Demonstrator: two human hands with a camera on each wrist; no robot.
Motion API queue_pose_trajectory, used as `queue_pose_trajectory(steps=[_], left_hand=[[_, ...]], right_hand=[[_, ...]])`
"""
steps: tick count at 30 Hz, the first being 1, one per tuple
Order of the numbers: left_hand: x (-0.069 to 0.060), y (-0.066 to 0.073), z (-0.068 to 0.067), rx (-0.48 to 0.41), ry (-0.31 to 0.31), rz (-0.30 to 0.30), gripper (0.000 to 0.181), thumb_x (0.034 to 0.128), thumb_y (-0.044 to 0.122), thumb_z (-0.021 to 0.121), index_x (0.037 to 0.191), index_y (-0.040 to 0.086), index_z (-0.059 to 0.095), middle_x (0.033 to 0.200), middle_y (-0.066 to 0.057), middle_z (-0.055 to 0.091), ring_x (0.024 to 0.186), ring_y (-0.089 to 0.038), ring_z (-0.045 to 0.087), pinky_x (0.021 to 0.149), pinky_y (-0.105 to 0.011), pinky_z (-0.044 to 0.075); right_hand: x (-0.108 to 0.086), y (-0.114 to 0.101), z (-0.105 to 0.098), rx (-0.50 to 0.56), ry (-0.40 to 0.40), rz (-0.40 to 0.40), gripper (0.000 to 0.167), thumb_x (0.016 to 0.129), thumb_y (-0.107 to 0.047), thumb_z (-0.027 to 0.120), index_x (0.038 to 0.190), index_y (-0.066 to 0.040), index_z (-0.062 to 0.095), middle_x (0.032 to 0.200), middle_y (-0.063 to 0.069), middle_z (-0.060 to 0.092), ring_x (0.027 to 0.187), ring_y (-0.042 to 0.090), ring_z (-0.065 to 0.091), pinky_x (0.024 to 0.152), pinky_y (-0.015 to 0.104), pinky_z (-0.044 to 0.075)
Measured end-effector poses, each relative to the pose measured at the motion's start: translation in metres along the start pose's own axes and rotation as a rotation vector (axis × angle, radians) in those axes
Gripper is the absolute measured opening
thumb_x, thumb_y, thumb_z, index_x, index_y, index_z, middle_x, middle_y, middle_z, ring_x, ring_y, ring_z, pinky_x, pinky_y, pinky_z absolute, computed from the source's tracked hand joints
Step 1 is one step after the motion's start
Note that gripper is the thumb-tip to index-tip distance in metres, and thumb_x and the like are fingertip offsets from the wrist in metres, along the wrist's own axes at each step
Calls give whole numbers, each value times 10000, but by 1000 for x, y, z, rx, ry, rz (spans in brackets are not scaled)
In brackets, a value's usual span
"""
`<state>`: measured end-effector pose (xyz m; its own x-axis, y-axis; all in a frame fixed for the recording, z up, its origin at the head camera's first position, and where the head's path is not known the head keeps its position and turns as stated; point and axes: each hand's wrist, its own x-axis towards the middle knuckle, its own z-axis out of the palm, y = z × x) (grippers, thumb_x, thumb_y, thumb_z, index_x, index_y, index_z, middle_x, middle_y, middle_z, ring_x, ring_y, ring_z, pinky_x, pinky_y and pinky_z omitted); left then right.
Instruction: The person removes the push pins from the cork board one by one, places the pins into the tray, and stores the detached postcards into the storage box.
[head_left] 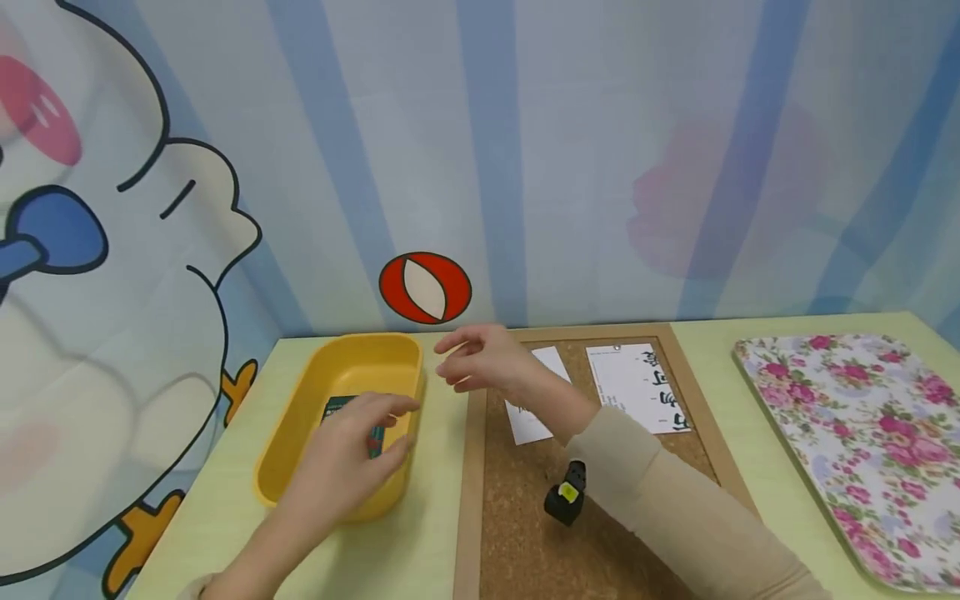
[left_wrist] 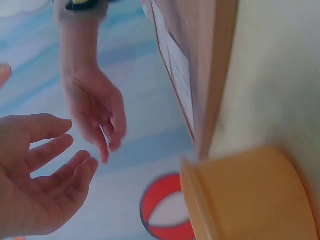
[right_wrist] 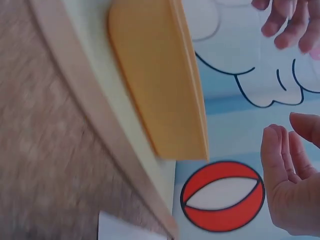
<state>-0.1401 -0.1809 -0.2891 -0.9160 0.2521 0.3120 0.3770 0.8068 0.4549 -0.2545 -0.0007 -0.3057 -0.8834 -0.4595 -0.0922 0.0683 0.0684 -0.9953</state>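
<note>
My left hand [head_left: 348,454] hovers over the right part of a yellow plastic tray-like bin [head_left: 281,433], fingers loosely bent and nothing between them. Inside that bin lies a dark green item [head_left: 335,405], mostly hidden behind the hand. My right hand [head_left: 480,360] is raised near the upper left corner of a framed cork board [head_left: 517,517], and it too holds nothing. Two white cards lie on the cork: one card [head_left: 528,425] partly behind the right forearm, the other card [head_left: 630,387] with black brush characters. In the left wrist view both hands appear apart.
A floral tray [head_left: 862,433] lies on the right of the pale table [head_left: 442,467]. Behind the table hangs a striped cloth [head_left: 570,167] with cartoon prints. A black wrist device [head_left: 566,496] with a yellow-green mark sits at the right sleeve.
</note>
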Motion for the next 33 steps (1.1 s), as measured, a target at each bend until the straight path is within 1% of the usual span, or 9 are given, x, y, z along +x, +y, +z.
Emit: queue_pose_trajectory(steps=[3, 5, 10, 13, 17, 22, 26, 30, 33], left_hand=[[-1, 17, 11, -42, -103, 10, 277, 787, 107, 741, 1046, 174, 667, 987, 56, 623, 855, -95, 565, 684, -248, 514], [0, 22, 19, -82, -168, 35, 276, 802, 109, 726, 1062, 175, 663, 998, 63, 619, 866, -91, 563, 695, -241, 516], [5, 18, 43, -210, -357, 180, 251, 845, 121, 686, 1093, 142, 651, 1008, 32, 609, 861, -142, 564, 721, -262, 518], [9, 13, 58, -279, -473, 226, 245, 867, 161, 669, 1110, 135, 646, 1016, 21, 599, 864, -148, 554, 739, -248, 507], [18, 10, 76, -293, -538, 286, 248, 902, 217, 626, 1136, 134, 643, 1057, 26, 603, 902, -119, 546, 761, -229, 485], [33, 12, 95, -245, -558, 386, 251, 932, 238, 579, 1150, 127, 632, 1093, 33, 592, 993, -76, 532, 846, -221, 451], [43, 13, 107, -205, -516, 448, 237, 927, 192, 585, 1141, 103, 631, 1081, 15, 604, 1012, -56, 538, 873, -194, 430], [50, 12, 116, -216, -477, 437, 232, 904, 133, 607, 1128, 79, 638, 1065, -9, 626, 1014, -85, 555, 876, -203, 430], [56, 13, 122, -182, -446, 428, 227, 896, 128, 616, 1115, 73, 642, 1071, -20, 621, 1019, -99, 557, 879, -212, 433]], right_hand=[[-5, 4, -18, -26, 24, -5, 292, 828, -27, 658, 1111, 15, 604, 929, 117, 628, 774, 204, 624, 806, 433, 519], [-9, 9, -29, -41, 35, -19, 307, 827, -26, 649, 1123, 31, 592, 943, 115, 622, 789, 203, 623, 805, 436, 519], [-17, 23, -53, -56, 51, -18, 335, 839, -27, 626, 1153, 68, 560, 962, 112, 616, 820, 214, 620, 822, 453, 509], [-22, 28, -65, -57, 63, 11, 349, 848, -28, 620, 1173, 71, 542, 964, 99, 609, 841, 216, 619, 838, 447, 503], [-22, 32, -78, -43, 90, 36, 355, 850, -19, 614, 1185, 64, 531, 972, 89, 605, 847, 205, 622, 855, 437, 496], [-17, 37, -93, 2, 121, 57, 353, 841, 2, 611, 1177, 68, 527, 946, 77, 599, 812, 189, 612, 844, 413, 502], [-16, 44, -99, 26, 164, 105, 383, 844, 8, 603, 1202, 96, 499, 876, 40, 607, 760, 167, 605, 770, 339, 527], [-14, 52, -103, 38, 189, 162, 435, 841, 15, 612, 1238, 122, 473, 805, 36, 604, 709, 140, 608, 692, 279, 537], [-12, 56, -108, 43, 216, 184, 445, 834, 27, 612, 1244, 123, 470, 780, 40, 574, 670, 116, 598, 635, 245, 533]])
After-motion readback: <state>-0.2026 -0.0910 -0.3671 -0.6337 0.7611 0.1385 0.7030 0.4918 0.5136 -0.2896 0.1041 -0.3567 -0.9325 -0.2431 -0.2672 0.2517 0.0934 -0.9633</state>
